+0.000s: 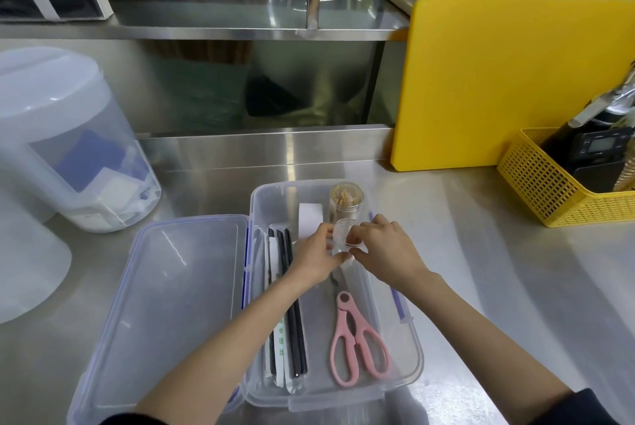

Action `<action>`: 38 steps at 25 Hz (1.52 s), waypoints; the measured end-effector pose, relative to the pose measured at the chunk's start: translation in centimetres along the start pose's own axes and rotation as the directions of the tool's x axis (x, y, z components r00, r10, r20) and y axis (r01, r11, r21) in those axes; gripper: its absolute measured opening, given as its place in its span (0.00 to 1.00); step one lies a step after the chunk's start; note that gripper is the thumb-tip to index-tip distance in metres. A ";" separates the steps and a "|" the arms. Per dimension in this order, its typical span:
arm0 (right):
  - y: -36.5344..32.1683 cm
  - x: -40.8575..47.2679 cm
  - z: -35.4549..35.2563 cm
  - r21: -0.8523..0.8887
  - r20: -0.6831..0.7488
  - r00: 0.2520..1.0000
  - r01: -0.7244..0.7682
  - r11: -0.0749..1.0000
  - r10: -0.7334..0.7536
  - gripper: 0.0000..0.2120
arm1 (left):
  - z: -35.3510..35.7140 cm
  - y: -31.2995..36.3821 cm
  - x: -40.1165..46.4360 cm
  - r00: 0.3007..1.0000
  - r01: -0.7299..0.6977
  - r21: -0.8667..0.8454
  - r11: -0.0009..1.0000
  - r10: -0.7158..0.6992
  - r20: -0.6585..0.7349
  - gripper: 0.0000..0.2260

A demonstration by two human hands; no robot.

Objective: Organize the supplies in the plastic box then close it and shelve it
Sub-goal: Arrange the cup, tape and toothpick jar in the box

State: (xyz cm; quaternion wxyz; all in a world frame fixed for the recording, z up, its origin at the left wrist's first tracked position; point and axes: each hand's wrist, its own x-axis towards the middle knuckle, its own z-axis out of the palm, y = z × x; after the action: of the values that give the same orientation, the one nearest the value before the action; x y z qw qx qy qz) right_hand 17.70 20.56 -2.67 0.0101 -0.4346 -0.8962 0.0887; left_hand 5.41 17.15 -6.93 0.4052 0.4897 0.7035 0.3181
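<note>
While you worked over the open plastic box (395, 369) on the tabletop (515, 287), both hands met above its far half. Your left hand (314, 261) and right hand (386, 251) each pinched a small clear container (343, 235) from opposite sides, fingers curled onto it, probably to steady it while setting it down beside the toothpick jar (346, 199) standing in the far corner. Whether it already touched the box floor, I could not tell. You had the long things lying lengthwise: black straws (295, 321) along the left wall, pink scissors (357, 342) in the middle, which left the far end free for upright jars. The lid (171, 287) lay open flat to the left, so closing and shelving were not yet done.
</note>
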 end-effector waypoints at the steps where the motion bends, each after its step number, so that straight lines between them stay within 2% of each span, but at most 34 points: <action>1: 0.1 0.1 0.3 -0.042 0.011 1.000 0.001 0.999 0.000 0.13 | 0.4 -0.2 0.4 1.000 0.003 0.010 1.000 -0.003 0.005 0.21; 5: 0.7 0.8 1.4 -0.122 0.034 0.999 -0.013 0.992 0.017 0.13 | 1.8 -0.5 1.6 1.000 -0.006 0.088 0.996 0.007 -0.002 0.20; 15: 1.1 0.8 2.4 -0.176 0.066 0.998 0.018 0.984 -0.007 0.13 | 2.7 -1.5 1.7 0.999 -0.027 0.273 0.962 0.020 0.027 0.18; 20: 1.0 0.7 2.3 -0.132 0.040 0.999 0.017 0.991 -0.011 0.14 | 2.4 -1.5 1.7 0.999 -0.014 0.276 0.961 0.001 0.049 0.19; 23: 0.6 0.9 1.9 -0.043 -0.004 1.000 -0.007 0.999 0.007 0.14 | 1.7 -1.4 1.5 0.998 -0.042 0.242 0.969 0.028 0.059 0.22; 26: 0.4 1.6 1.3 0.054 -0.115 0.992 -0.043 0.998 0.048 0.14 | 0.1 -1.2 1.5 0.998 -0.068 0.264 0.962 0.065 0.021 0.23; 29: 0.1 2.7 0.3 0.121 -0.208 0.975 -0.059 0.991 0.083 0.13 | -1.6 -1.1 1.7 0.994 -0.086 0.379 0.921 0.104 -0.028 0.22; 31: -0.1 3.6 0.0 0.150 -0.233 0.968 -0.057 0.987 0.091 0.13 | -2.5 -1.0 2.1 0.986 -0.051 0.432 0.900 0.114 -0.121 0.21; 34: -0.3 4.8 0.2 0.136 -0.239 0.965 -0.075 0.988 0.106 0.15 | -3.2 -0.8 3.0 0.969 0.044 0.463 0.885 0.074 -0.234 0.23; 38: -0.1 6.3 0.6 0.108 -0.133 0.980 -0.135 0.985 0.149 0.26 | -3.2 -0.9 4.5 0.980 0.114 0.459 0.881 -0.024 -0.198 0.27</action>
State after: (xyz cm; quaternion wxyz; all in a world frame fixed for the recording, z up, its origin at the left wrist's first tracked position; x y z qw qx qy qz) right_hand 13.66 25.31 -3.60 0.0884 -0.5017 -0.8544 0.1026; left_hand 1.35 20.92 -7.35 0.2183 0.5155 0.8113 0.1685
